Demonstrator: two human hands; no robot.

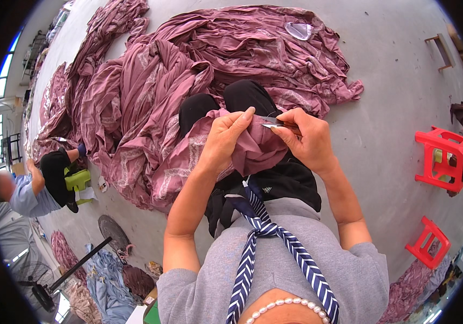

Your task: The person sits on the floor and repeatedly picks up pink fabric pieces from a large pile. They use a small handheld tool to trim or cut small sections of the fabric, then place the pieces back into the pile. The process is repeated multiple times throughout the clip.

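My left hand (225, 137) pinches a fold of dusty-pink patterned fabric (258, 151) above my lap, thumb pointing up along its edge. My right hand (311, 141) is closed around a small pair of thread snips (271, 125), whose pointed metal blades reach toward the left over the fabric. The blades lie right at the held fold; whether they touch a thread is too small to tell. From my lap the cloth runs on to the left into a large heap of the same fabric (150, 102) on the floor.
A white-and-grey oval piece (298, 31) lies on the heap's far part. Red plastic stools (443, 160) stand at right. On the left a person (31, 189) sits by a green stool (80, 182). A pedestal fan (42, 294) and blue fabric (107, 283) are at lower left.
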